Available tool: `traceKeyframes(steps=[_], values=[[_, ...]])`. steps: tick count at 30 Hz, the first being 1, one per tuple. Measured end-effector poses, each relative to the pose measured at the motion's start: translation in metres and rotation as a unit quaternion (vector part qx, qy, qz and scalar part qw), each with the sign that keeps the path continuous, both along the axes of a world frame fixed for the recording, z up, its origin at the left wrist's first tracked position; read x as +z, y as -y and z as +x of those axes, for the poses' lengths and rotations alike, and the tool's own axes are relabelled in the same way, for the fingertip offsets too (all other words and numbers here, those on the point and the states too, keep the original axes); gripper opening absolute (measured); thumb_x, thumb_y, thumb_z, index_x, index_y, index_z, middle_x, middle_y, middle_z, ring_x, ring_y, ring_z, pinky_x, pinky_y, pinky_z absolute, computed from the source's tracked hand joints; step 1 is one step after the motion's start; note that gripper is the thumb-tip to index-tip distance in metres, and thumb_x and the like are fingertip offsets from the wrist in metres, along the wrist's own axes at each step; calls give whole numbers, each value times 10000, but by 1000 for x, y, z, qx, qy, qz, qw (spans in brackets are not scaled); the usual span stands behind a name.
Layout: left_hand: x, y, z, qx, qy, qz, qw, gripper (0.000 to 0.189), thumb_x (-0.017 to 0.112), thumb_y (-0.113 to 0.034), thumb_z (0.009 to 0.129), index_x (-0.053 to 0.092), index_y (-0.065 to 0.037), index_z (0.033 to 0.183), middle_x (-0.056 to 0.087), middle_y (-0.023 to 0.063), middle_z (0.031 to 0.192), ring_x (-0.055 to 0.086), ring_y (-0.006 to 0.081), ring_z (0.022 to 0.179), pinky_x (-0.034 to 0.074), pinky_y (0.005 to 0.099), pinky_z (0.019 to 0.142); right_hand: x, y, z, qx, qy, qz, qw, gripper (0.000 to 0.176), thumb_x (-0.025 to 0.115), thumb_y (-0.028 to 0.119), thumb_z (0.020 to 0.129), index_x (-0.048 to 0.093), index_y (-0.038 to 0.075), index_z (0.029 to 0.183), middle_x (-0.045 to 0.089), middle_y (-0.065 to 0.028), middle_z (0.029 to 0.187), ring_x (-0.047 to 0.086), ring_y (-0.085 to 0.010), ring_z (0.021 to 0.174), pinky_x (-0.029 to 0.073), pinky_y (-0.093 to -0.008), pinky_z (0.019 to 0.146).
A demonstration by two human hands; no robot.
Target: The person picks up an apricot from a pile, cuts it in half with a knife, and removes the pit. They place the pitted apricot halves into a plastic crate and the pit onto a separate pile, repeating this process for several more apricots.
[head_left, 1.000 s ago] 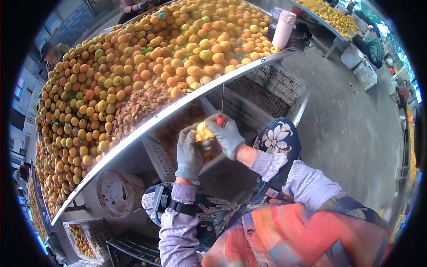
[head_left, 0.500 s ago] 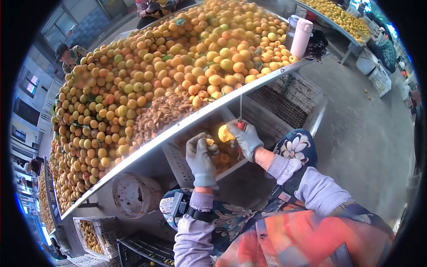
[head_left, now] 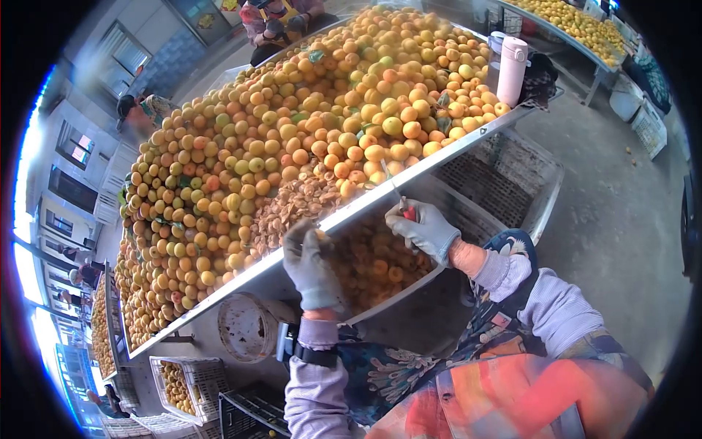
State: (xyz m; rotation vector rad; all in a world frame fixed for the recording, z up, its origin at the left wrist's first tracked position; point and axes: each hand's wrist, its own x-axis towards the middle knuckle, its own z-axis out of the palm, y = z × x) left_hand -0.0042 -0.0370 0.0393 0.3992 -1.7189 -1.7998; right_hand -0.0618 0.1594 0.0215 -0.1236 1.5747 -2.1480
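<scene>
My right hand (head_left: 424, 228), in a pale grey work glove, is closed around the red handle of a small knife (head_left: 409, 213). The thin blade points up across the table's metal edge. My left hand (head_left: 308, 267), gloved alike and smeared by motion, is at that edge beside a heap of brown fruit pits (head_left: 296, 208). Its fingers are bent, with a small yellowish bit at the tips that I cannot make out. Ripe apricots (head_left: 241, 164) cover the tabletop. Below my hands, a crate (head_left: 395, 296) holds orange apricot pieces (head_left: 376, 263), partly hidden by my left hand.
A pink flask (head_left: 512, 72) stands at the table's right corner. Under the table are a stained bucket (head_left: 248, 329) and another crate (head_left: 537, 183). At lower left sits a white crate of fruit (head_left: 194, 399). Other people work across the table.
My left hand has moved up to the table edge by the pits. The yellow apricot piece in my right hand is gone from it; the knife remains there. The whole view has shifted.
</scene>
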Motion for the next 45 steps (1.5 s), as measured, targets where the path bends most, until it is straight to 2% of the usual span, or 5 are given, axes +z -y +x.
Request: traceKeyframes(steps=[6, 11, 20, 43, 45], values=[[-6, 69, -54, -37, 30, -11, 999, 298, 543, -1, 894, 550, -45, 1189, 604, 19, 977, 535, 59, 671, 463, 196, 568, -11, -9, -11, 85, -119, 164, 975, 218, 679, 225, 853, 553, 52, 892, 513, 27, 650, 463, -57, 547, 400, -250, 517], [-3, 85, -80, -34, 115, -22, 992, 441, 536, 70, 828, 526, -10, 1261, 567, 63, 1172, 541, 58, 720, 462, 184, 610, -3, -19, -9, 159, -195, 300, 920, 252, 636, 269, 858, 576, 25, 881, 595, -165, 729, 582, -333, 697, 452, -388, 653], [1, 126, -73, 34, 101, -142, 984, 335, 552, 25, 859, 560, 7, 1194, 607, 98, 1141, 586, 165, 1003, 464, 262, 880, 5, -28, -9, 214, -161, 281, 922, 264, 624, 324, 869, 584, 63, 866, 602, -113, 644, 598, -288, 611, 449, -380, 600], [12, 270, -124, 177, 201, -447, 854, 565, 642, -129, 797, 471, -120, 1335, 509, 154, 1310, 522, 319, 1174, 421, 364, 992, 21, -2, -10, 323, -67, 289, 899, 258, 646, 292, 866, 567, 51, 822, 554, -18, 589, 518, -108, 482, 417, -275, 481], [18, 273, -137, 167, 247, -470, 831, 579, 638, -139, 802, 455, -138, 1351, 490, 141, 1341, 509, 316, 1194, 416, 368, 999, 11, -5, -7, 317, -117, 298, 893, 271, 637, 302, 861, 567, 43, 823, 578, -82, 632, 561, -218, 568, 434, -334, 538]])
